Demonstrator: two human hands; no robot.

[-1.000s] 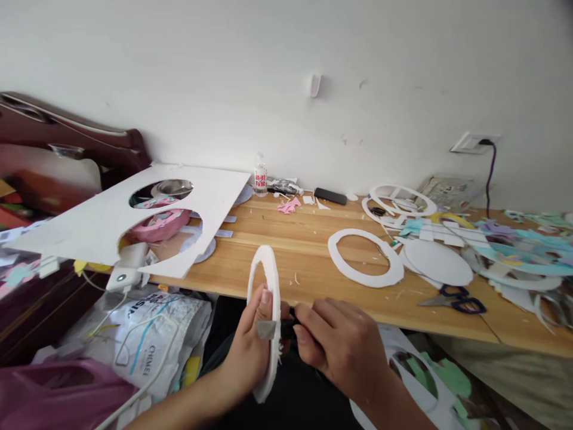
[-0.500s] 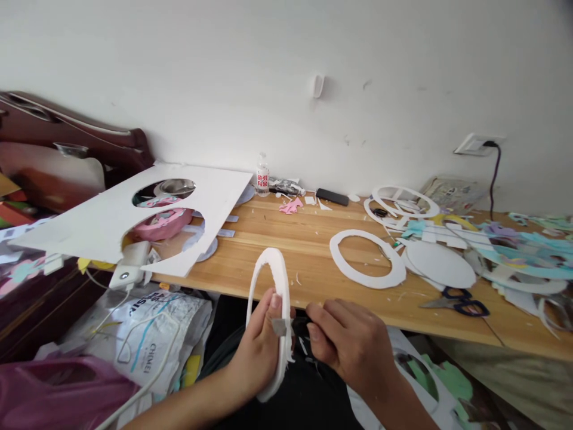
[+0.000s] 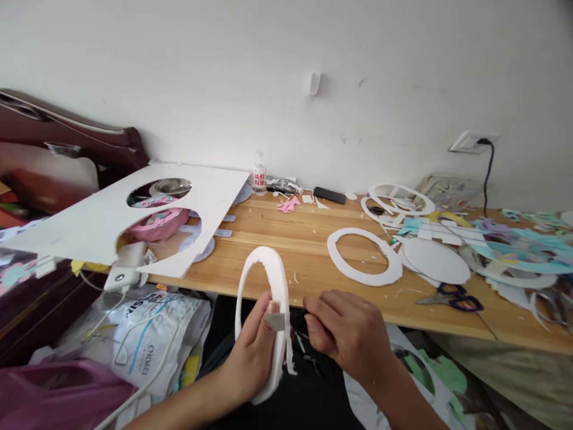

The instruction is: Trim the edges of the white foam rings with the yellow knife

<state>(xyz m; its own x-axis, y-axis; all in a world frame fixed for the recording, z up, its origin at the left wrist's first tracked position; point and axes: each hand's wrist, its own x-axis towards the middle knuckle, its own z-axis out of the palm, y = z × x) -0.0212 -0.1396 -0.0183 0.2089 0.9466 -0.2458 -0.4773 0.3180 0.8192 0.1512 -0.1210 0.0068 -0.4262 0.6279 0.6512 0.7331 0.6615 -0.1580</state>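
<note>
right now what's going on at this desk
A person is trimming a white foam ring held upright over their lap. The left hand grips the ring's edge, and the right hand works a small dark-handled blade through the rim, where a thin strip is peeling off. On the wooden table behind lie another cut ring, a white oval, blue-handled scissors and a big white board with holes cut out.
</note>
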